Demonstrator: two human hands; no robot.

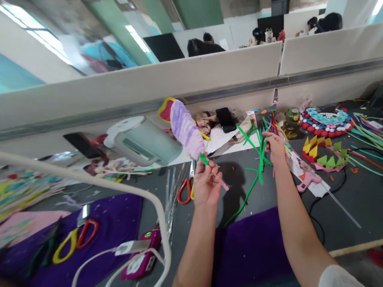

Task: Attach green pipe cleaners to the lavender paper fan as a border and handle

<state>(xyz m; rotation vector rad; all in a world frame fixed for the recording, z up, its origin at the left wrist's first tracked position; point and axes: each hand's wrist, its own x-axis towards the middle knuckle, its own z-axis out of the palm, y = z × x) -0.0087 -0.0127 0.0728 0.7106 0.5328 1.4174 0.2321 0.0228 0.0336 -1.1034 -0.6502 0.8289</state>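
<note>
My left hand (208, 181) is closed around the lower end of a fuzzy pipe-cleaner piece (186, 127), striped purple and fading to pale pink. A short green band (204, 159) wraps the piece just above my fingers, and a pink end pokes out below them. The piece is tilted up to the left, with a yellow-edged red part (166, 109) showing behind its top. At the right, my right hand (273, 145) has its fingers at a loose bunch of green pipe cleaners (261, 163), seemingly pinching one. A long green pipe cleaner (248, 195) curves across the dark table below.
Red-and-yellow scissors (184, 191) lie left of my left arm, with another pair (80, 231) on purple cloth. A pink glue gun (309, 180), zigzag crown (324, 159) and beaded collar (326, 123) sit right. A white tube (140, 191) crosses the left foreground; a partition (179, 75) stands behind.
</note>
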